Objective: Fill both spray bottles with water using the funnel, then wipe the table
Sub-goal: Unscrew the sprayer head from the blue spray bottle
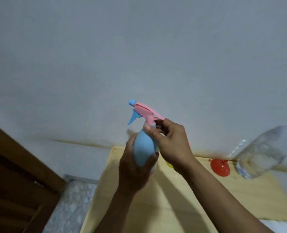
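Note:
A light blue spray bottle [143, 148] with a pink and blue trigger head [142, 111] is held upright above the wooden table [181, 207]. My left hand [136, 172] wraps around the bottle's body from below. At the bottle's neck, my right hand [169, 140] pinches the collar under the pink head. A red funnel [220, 166] lies on the table to the right, near the wall. Beside it stands a large clear plastic water bottle [263, 152]. A bit of yellow [169, 164] shows behind my right wrist; what it is cannot be told.
The table stands against a pale wall [139, 56]. A dark wooden door or cabinet [16, 174] is at the left, with speckled floor [72, 202] between it and the table. Something white [280, 226] shows at the lower right corner.

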